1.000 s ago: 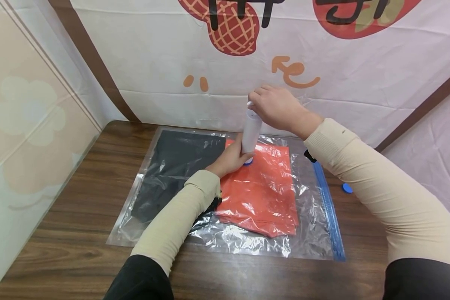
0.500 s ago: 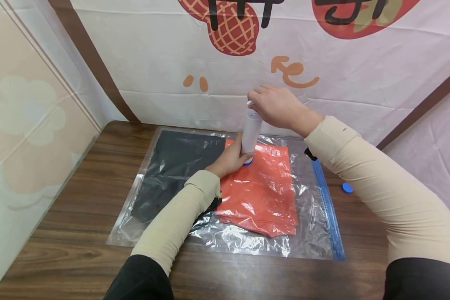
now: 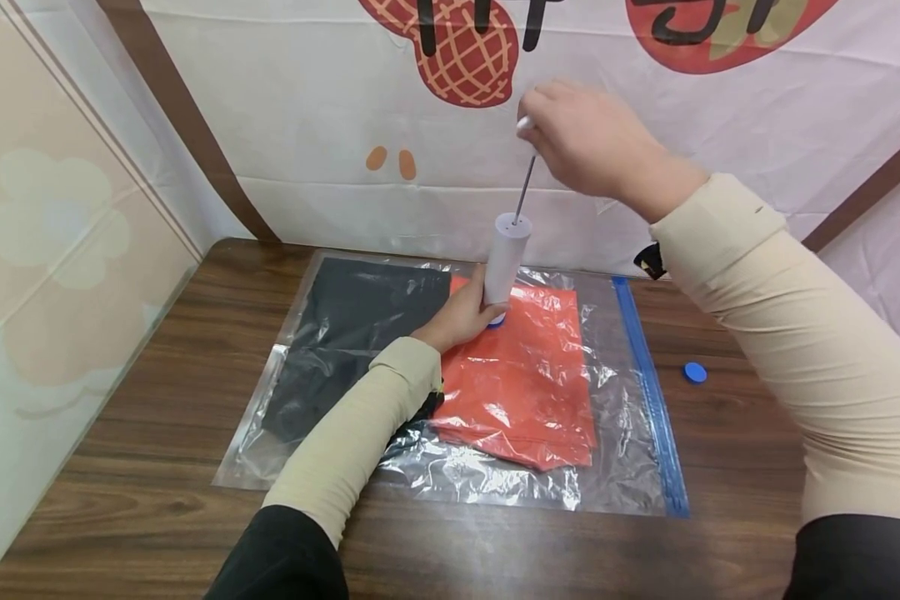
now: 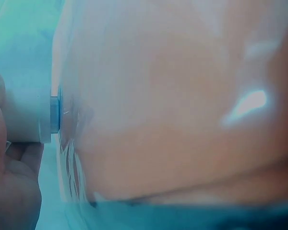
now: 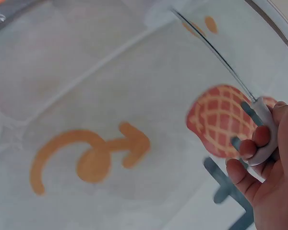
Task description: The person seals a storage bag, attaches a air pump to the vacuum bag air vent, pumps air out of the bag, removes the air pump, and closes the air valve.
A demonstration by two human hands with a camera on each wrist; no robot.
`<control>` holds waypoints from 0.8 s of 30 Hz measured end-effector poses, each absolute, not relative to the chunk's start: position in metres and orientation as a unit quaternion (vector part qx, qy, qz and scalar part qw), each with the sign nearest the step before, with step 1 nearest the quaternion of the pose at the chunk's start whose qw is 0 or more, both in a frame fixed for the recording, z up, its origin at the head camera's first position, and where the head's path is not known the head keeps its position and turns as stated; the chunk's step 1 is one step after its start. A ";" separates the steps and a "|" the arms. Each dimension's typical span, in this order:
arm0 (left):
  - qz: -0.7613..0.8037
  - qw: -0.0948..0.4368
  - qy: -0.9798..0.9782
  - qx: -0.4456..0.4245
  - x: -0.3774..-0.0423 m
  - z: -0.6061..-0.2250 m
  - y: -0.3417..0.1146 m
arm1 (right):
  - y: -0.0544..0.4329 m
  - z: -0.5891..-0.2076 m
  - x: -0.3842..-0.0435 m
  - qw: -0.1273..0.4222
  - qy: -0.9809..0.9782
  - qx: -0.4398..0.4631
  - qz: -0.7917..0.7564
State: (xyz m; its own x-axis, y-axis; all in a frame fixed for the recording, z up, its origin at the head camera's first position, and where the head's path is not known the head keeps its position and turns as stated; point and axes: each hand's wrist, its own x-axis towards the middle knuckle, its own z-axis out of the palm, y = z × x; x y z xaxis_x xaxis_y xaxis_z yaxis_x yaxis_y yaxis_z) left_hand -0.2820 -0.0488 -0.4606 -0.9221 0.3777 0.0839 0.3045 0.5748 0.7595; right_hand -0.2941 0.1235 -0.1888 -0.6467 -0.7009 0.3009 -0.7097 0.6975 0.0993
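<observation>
A white hand pump [image 3: 507,258] stands tilted on the blue valve [image 3: 497,322] of a clear vacuum storage bag [image 3: 618,433]. My left hand [image 3: 461,318] grips the pump's lower barrel; in the left wrist view the barrel [image 4: 26,115] meets the blue valve [image 4: 55,115] against the plastic. My right hand [image 3: 588,137] holds the pump's white handle [image 5: 266,139] above, with the thin metal rod [image 3: 524,192] drawn out of the barrel. Inside the bag lie a folded orange-red cloth [image 3: 525,383] and a folded dark cloth [image 3: 367,325].
A blue round cap [image 3: 694,372] lies on the wooden table [image 3: 727,467], right of the bag's blue zip edge [image 3: 648,392]. Behind the table hangs a printed white cloth [image 3: 307,108]. A pale patterned surface [image 3: 60,250] borders the left side.
My right hand has risen with the pump handle, up and slightly right, drawing out the metal rod. The barrel's top has leaned slightly right. My left hand has stayed in place.
</observation>
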 end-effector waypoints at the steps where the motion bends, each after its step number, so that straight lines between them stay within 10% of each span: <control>1: 0.419 0.045 0.886 0.192 -0.282 -0.460 -0.049 | 0.124 -0.184 -0.294 0.166 -0.908 0.385 0.018; 13: 0.414 0.051 0.889 0.191 -0.281 -0.459 -0.050 | 0.127 -0.148 -0.293 0.295 -0.874 0.383 0.037; 24: 0.415 0.050 0.889 0.189 -0.283 -0.461 -0.049 | 0.125 -0.157 -0.293 0.273 -0.877 0.393 0.043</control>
